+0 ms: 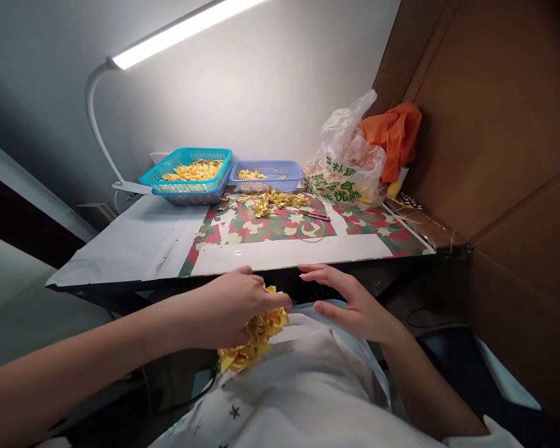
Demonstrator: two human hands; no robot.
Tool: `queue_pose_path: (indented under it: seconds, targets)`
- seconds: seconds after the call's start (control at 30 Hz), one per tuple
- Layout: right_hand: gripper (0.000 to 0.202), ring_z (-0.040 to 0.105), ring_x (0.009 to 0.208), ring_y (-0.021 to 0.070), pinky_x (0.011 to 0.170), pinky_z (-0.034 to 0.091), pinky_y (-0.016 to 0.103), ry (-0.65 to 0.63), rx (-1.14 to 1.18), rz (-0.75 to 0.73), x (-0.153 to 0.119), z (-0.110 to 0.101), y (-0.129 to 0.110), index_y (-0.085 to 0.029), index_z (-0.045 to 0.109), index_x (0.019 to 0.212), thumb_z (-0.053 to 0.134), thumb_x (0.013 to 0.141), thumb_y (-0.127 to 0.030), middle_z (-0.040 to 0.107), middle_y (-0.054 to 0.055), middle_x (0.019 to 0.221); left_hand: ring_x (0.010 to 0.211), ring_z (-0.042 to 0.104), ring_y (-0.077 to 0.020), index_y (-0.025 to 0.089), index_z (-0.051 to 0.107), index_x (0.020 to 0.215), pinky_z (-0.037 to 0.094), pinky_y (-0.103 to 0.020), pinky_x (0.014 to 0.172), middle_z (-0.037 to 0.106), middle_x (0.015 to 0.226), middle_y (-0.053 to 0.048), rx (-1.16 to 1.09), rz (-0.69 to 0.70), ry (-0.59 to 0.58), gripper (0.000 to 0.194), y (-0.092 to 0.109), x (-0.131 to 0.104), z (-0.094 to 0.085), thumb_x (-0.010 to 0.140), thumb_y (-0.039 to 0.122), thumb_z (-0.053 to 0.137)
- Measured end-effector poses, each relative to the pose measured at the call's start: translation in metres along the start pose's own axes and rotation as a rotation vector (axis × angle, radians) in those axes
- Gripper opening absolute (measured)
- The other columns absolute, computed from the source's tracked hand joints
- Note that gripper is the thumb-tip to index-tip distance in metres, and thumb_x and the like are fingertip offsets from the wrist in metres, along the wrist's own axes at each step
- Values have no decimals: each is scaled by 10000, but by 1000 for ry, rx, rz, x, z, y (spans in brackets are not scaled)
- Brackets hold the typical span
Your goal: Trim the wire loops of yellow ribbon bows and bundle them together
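Note:
My left hand is closed around a bunch of golden-yellow, petal-like flower pieces above my lap, just in front of the table edge. Much of the bunch is hidden behind the fingers. To its right, my right hand is open, fingers apart and nothing in it. A pile of similar golden pieces lies on the camouflage-patterned table cover. Near that pile is a thin tool with a dark reddish handle.
A turquoise basket and a blue-violet basket hold more golden pieces at the back. A plastic bag and an orange cloth stand right, beside a brown panel. A lamp arches over the left.

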State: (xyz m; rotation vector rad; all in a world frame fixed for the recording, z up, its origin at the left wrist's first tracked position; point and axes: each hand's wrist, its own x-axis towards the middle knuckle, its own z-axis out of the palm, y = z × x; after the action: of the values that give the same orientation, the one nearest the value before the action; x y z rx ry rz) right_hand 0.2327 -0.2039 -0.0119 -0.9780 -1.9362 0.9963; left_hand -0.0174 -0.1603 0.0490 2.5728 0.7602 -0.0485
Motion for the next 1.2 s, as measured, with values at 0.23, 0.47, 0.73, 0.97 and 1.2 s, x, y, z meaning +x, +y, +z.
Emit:
queue_pose_path:
  seconds: [0.23, 0.47, 0.73, 0.97, 1.2]
  targets:
    - [235, 551, 1256, 231, 1003, 468, 426, 161, 71, 5, 25, -14, 31, -236, 631, 1094, 613, 886, -343, 586, 94, 1357, 972, 573, -290, 358, 708, 1034, 297, -421, 1045, 667, 912, -7, 29, -41, 169, 578, -29, -6, -55, 517, 102, 662]
    - [211, 657, 954, 197, 817, 515, 325, 341, -334, 171, 127, -44, 68, -151, 640, 1019, 575, 849, -259, 672, 118, 1148, 779, 591, -245, 288, 666, 1034, 413, -277, 621, 686, 883, -17, -106, -384, 290, 522, -91, -1, -102, 523, 210, 742]
    - [205, 583, 1111, 266, 946, 465, 399, 265, -611, 262, 236, -20, 77, -125, 667, 1007, 677, 837, -238, 645, 149, 1182, 663, 587, -191, 244, 694, 807, 389, -256, 563, 668, 713, -12, -444, -572, 442, 307, -149, 12, -109, 508, 276, 753]
    - [306, 624, 1050, 209, 900, 538, 428, 270, -623, 305, 255, -15, 80, -170, 600, 1195, 575, 952, -354, 615, 90, 1222, 514, 488, -122, 201, 645, 758, 327, -233, 466, 620, 641, -12, -664, -596, 623, 303, -176, 14, -82, 507, 343, 737]
    - [186, 632, 766, 139, 707, 532, 296, 273, -434, 262, 243, -40, 68, -121, 647, 922, 601, 924, -302, 672, 29, 887, 599, 560, -160, 193, 639, 667, 366, -235, 474, 633, 641, -15, -603, -686, 797, 290, -195, 4, -75, 433, 266, 794]
